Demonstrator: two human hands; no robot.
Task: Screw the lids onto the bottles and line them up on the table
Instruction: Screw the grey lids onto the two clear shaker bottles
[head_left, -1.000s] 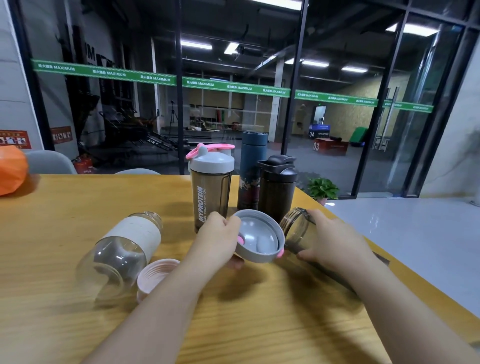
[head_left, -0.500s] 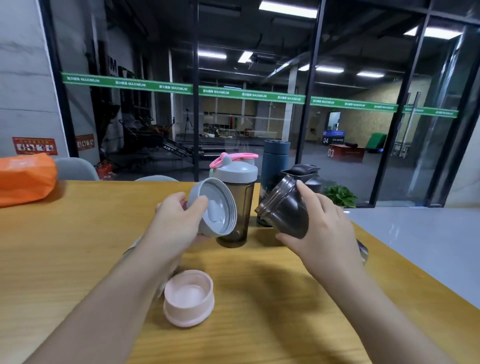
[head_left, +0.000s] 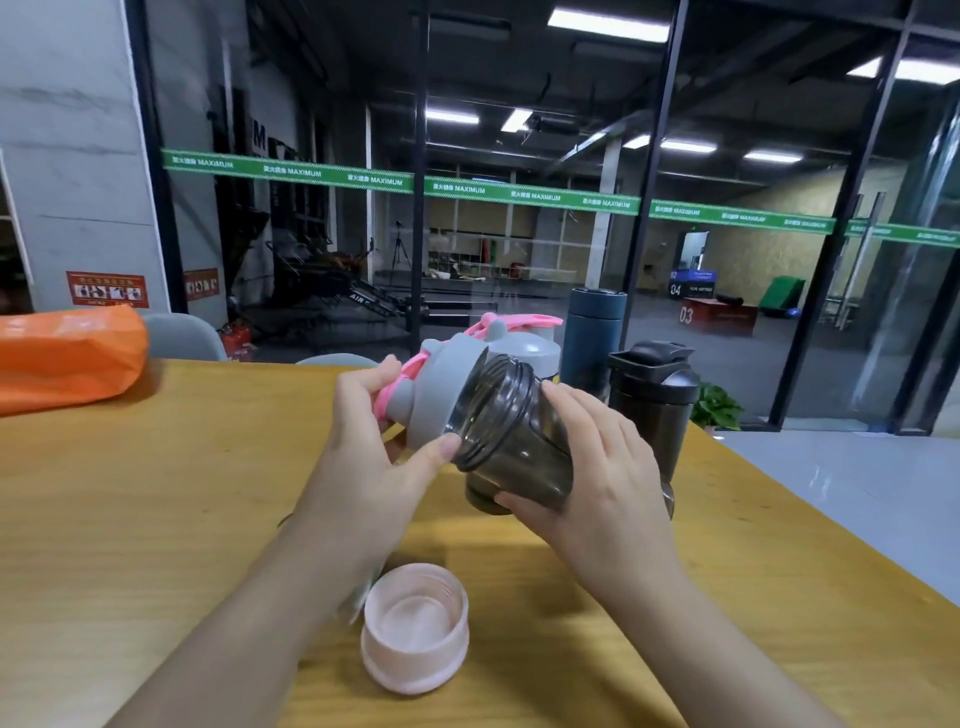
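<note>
Glass walls banded with green tape back a yellow wooden tabletop (head_left: 156, 519) where I am partway through the lid job. My left hand (head_left: 374, 457) grips the grey lid (head_left: 441, 384), pink carry loop trailing behind it, thumb and fingers curled round its rim. My right hand (head_left: 592, 467) wraps the smoky shaker bottle (head_left: 514, 441) round its lower body, holding it tilted in the air above the tabletop with its threaded mouth turned toward the lid. Lid and mouth are just meeting at an angle; the threads show bare, so I judge nothing has caught yet.

Capped bottles stand at the far edge: a grey-lidded shaker (head_left: 524, 348) mostly hidden behind the lid in hand, a dark blue flask (head_left: 592, 332) and a black shaker (head_left: 654, 400). A pink cap (head_left: 415, 629) lies open side up near me, unpaired; a little of a clear bottle shows under my left forearm.

The empty bottle looks like light, stiff plastic, smooth enough to twist in the palm, so I would grip it firmly low on the body and take the lid by its outer rim, not the soft loop. Squaring the lid first should avoid cross-threading. An orange bag (head_left: 67, 353) sits far left
</note>
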